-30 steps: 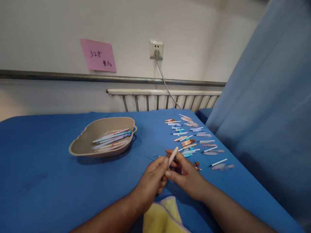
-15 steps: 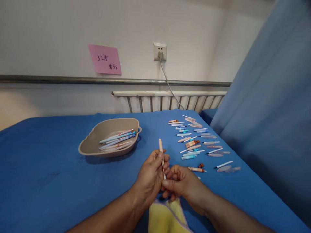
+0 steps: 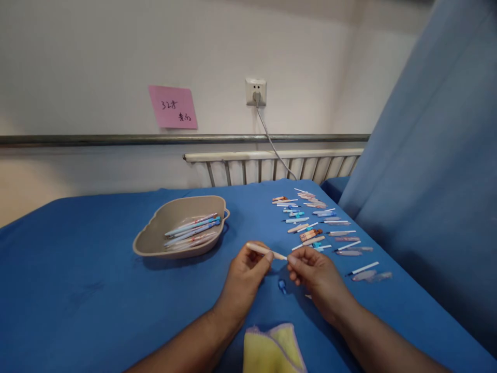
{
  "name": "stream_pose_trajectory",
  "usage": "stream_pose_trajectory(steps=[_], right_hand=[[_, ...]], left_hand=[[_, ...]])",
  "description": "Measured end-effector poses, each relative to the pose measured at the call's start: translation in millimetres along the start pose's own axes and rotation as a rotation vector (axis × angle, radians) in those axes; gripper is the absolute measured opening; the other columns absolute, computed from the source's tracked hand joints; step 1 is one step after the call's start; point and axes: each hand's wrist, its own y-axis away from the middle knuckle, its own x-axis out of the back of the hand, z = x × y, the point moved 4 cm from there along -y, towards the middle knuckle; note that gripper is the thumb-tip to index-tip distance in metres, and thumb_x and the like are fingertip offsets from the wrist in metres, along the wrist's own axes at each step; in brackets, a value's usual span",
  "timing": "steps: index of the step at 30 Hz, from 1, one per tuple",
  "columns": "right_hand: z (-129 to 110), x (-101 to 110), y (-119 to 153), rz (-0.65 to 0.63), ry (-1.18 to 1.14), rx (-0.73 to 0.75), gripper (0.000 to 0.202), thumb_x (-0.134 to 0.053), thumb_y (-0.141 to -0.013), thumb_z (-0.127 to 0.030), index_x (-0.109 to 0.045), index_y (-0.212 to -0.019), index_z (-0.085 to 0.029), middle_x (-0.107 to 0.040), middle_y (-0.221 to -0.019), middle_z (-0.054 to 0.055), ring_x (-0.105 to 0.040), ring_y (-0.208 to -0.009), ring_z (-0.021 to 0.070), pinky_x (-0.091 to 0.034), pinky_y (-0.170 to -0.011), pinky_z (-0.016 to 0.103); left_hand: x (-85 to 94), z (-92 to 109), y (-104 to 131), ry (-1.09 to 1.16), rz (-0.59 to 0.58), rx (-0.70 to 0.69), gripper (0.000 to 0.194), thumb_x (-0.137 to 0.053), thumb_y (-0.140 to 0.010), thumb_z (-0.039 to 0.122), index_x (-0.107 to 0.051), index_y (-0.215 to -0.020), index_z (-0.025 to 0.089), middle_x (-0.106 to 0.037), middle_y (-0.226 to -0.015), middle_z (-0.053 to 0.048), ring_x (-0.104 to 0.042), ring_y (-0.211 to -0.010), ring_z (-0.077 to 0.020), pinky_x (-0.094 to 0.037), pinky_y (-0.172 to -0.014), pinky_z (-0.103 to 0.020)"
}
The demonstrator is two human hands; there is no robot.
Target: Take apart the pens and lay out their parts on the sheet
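A peach-coloured pen barrel (image 3: 261,249) lies tilted across the fingers of my left hand (image 3: 244,272), which are closed around it. From its right end a thin white piece (image 3: 284,257) sticks out; whether this is a refill I cannot tell. My right hand (image 3: 316,277) pinches that white end between thumb and forefinger. Below the hands a small blue pen part (image 3: 282,286) rests on the cloth. Close beyond my right hand lie loose pen parts, among them an orange-brown patterned barrel (image 3: 309,235) and a white refill (image 3: 363,268).
To the left stands a beige basin (image 3: 155,253) holding several pens (image 3: 192,228). A yellow cloth (image 3: 267,352) lies at the near edge of the blue-covered table (image 3: 77,311). Pen parts lie in rows on the right, beside a blue curtain (image 3: 427,155). A cord (image 3: 272,142) runs from the wall socket.
The pen barrel has turned from upright to nearly level, its white end now pointing right. My right hand has moved up and right with that end. The small blue part now shows on the cloth.
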Motion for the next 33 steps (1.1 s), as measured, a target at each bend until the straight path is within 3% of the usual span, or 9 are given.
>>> stream_pose_trajectory(steps=[6, 16, 19, 23, 28, 33], right_hand=[[-5.8, 7.9, -5.8, 0.003, 0.055, 0.049, 0.030, -0.070, -0.066, -0.043, -0.058, -0.069, -0.015, -0.060, -0.060, 0.000, -0.050, -0.047, 0.0083, -0.038, -0.045, 0.020], [-18.1, 7.9, -2.9, 0.033, 0.181, 0.061, 0.034, -0.070, -0.064, -0.047, -0.057, -0.064, -0.016, -0.059, -0.054, -0.001, -0.050, -0.046, 0.0095, -0.039, -0.046, 0.021], [-21.8, 12.0, -4.9, 0.016, 0.245, 0.122, 0.032, -0.069, -0.065, -0.046, -0.057, -0.065, -0.016, -0.057, -0.053, -0.001, -0.050, -0.046, 0.0101, -0.037, -0.045, 0.022], [-24.3, 17.1, -7.5, -0.011, 0.318, 0.164, 0.030, -0.067, -0.067, -0.045, -0.056, -0.065, -0.018, -0.055, -0.052, -0.003, -0.047, -0.045, 0.0099, -0.036, -0.044, 0.022], [-31.9, 18.1, -7.0, -0.076, 0.398, 0.223, 0.024, -0.065, -0.069, -0.039, -0.056, -0.065, -0.018, -0.051, -0.053, -0.004, -0.044, -0.046, 0.0085, -0.037, -0.044, 0.021], [-33.4, 14.5, -5.0, -0.094, 0.508, 0.283, 0.018, -0.063, -0.072, -0.033, -0.059, -0.065, -0.017, -0.051, -0.056, -0.003, -0.043, -0.051, 0.0086, -0.036, -0.047, 0.020]], left_hand=[[2.7, 0.5, 2.6, -0.170, -0.029, 0.026, 0.020, -0.071, -0.063, 0.030, -0.061, -0.069, 0.014, -0.051, -0.054, 0.004, -0.042, -0.049, -0.0077, -0.032, -0.048, -0.019], [1.4, 1.6, 1.8, -0.320, -0.120, 0.012, 0.019, -0.066, -0.068, 0.031, -0.064, -0.069, 0.012, -0.056, -0.053, 0.001, -0.045, -0.049, -0.0094, -0.032, -0.046, -0.019], [-3.9, 0.9, 4.3, -0.328, -0.259, -0.009, 0.018, -0.059, -0.074, 0.029, -0.065, -0.082, 0.014, -0.058, -0.062, 0.000, -0.049, -0.052, -0.0102, -0.036, -0.049, -0.019], [-12.2, -2.0, 12.1, -0.336, -0.432, 0.011, 0.032, -0.051, -0.081, 0.030, -0.060, -0.110, 0.020, -0.061, -0.073, 0.000, -0.049, -0.053, -0.0099, -0.037, -0.049, -0.019], [-20.3, -7.3, 17.5, -0.282, -0.515, 0.051, 0.039, -0.048, -0.084, 0.032, -0.050, -0.121, 0.022, -0.059, -0.080, -0.001, -0.049, -0.054, -0.0086, -0.038, -0.050, -0.019], [-27.1, -14.5, 18.8, -0.163, -0.544, 0.146, 0.039, -0.049, -0.084, 0.036, -0.046, -0.120, 0.021, -0.056, -0.078, 0.000, -0.045, -0.047, -0.0060, -0.032, -0.041, -0.016]])
